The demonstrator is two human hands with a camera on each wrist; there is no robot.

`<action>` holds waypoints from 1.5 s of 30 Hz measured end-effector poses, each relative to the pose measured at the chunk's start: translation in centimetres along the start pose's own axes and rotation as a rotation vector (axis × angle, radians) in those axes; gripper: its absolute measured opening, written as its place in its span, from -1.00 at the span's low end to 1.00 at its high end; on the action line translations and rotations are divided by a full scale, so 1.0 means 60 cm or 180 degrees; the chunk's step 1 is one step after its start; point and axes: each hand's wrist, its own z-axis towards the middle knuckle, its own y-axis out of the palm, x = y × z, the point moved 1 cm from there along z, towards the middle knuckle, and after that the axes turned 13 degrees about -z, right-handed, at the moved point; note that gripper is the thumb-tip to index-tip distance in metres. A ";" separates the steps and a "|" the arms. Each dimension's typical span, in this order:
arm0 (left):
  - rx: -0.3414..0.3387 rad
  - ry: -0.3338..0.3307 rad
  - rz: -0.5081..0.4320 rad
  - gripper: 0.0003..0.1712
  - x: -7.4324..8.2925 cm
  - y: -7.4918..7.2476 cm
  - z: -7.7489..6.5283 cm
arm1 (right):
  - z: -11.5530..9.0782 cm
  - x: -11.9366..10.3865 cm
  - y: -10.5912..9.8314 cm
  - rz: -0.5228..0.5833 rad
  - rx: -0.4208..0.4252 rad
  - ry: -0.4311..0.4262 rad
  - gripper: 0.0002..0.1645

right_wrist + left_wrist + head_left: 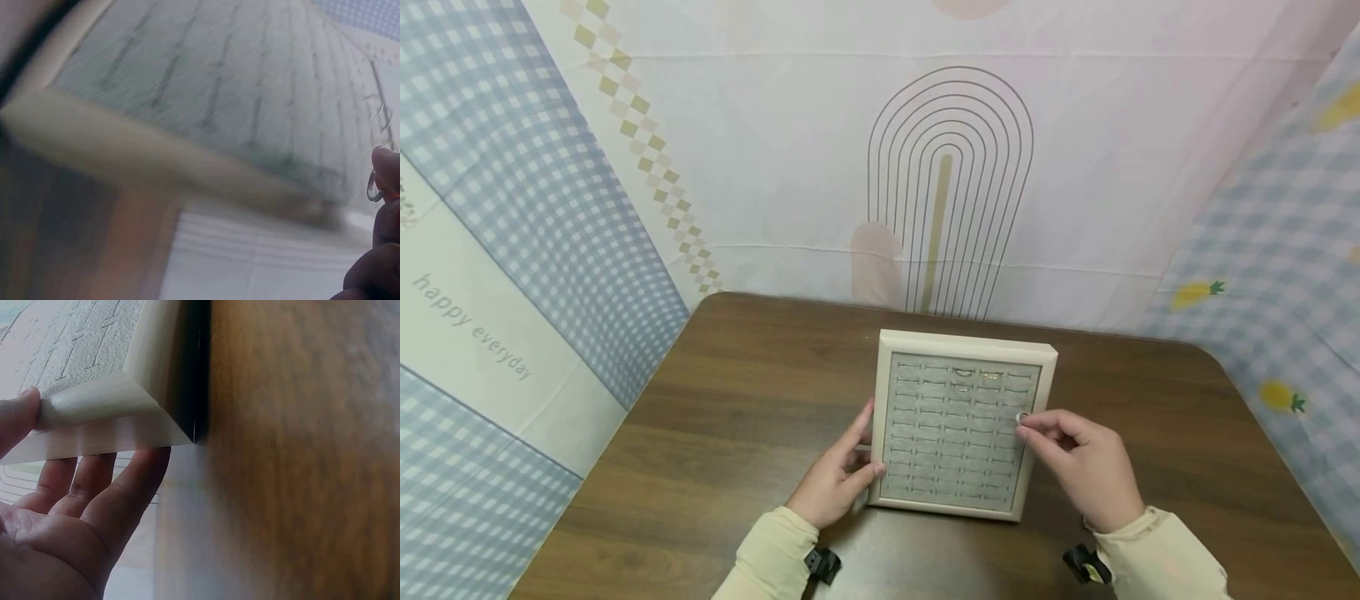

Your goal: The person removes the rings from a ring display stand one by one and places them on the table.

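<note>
A ring display board [951, 450] with a cream frame and grey slotted padding stands tilted back on the table. My left hand [831, 487] grips its left edge, thumb on the front and fingers behind, as the left wrist view shows on the frame's side [94, 434]. Between the thumb and forefinger of my right hand [1090, 467] a small silver ring [373, 187] is pinched, close in front of the board's right side. A few rings [991, 376] sit in slots near the top; the other slots show as dark lines.
The brown wooden table [745, 400] reaches back to a hanging cloth [775, 167] with printed arches. Blue checked cloth [580, 167] hangs at the left, and more checked cloth [1247, 250] hangs at the right.
</note>
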 end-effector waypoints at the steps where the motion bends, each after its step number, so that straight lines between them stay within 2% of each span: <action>1: -0.0003 0.0005 0.0000 -0.02 0.000 -0.001 0.000 | -0.003 0.006 -0.001 -0.0023 0.0005 0.0019 -0.84; 5: 0.0004 0.0001 0.0035 -0.02 -0.001 -0.004 0.002 | -0.012 0.024 -0.004 -0.0104 0.0014 0.0036 -0.85; 20: 0.0030 -0.0009 0.0034 -0.02 -0.001 -0.006 0.000 | -0.028 0.064 -0.013 -0.0220 -0.0096 0.0484 -0.90; 30: 0.0050 0.0007 0.0037 -0.01 0.000 -0.009 0.000 | -0.040 0.114 -0.014 -0.0602 -0.0273 0.0618 -0.86; 45: 0.0054 0.0009 0.0049 -0.01 0.002 -0.010 -0.004 | -0.043 0.146 -0.008 -0.0845 -0.0720 0.0763 -0.78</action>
